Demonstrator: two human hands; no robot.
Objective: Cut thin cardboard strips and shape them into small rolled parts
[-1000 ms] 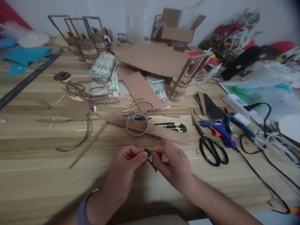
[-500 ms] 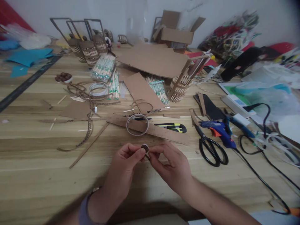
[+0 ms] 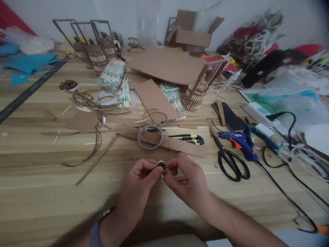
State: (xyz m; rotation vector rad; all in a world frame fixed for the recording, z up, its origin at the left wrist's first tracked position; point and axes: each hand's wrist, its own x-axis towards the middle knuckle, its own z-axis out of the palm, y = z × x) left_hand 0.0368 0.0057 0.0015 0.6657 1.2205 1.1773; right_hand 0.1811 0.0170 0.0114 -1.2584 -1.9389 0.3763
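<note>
Near the front middle of the table, my left hand (image 3: 140,181) pinches a small dark round coil (image 3: 161,165) with a pale edge between thumb and fingers. My right hand (image 3: 187,180) is closed at the coil's right side, thumb and fingertips pressed together against it; what they grip there is partly hidden. Just beyond the hands a tape ring (image 3: 150,147) lies on a long cardboard strip (image 3: 180,145). A yellow and black cutter (image 3: 191,139) rests behind that strip.
Black-handled scissors (image 3: 232,164) and a blue glue gun (image 3: 240,140) with its cord lie at the right. Brown braided strips (image 3: 97,137) are at the left. Farther back stand a slatted lantern (image 3: 195,96), cardboard sheets (image 3: 167,65) and bagged sticks (image 3: 111,73).
The small coil has turned and tilted slightly between my fingertips, showing more of its pale edge. Both hands remain together in nearly the same place. The view has shifted slightly.
</note>
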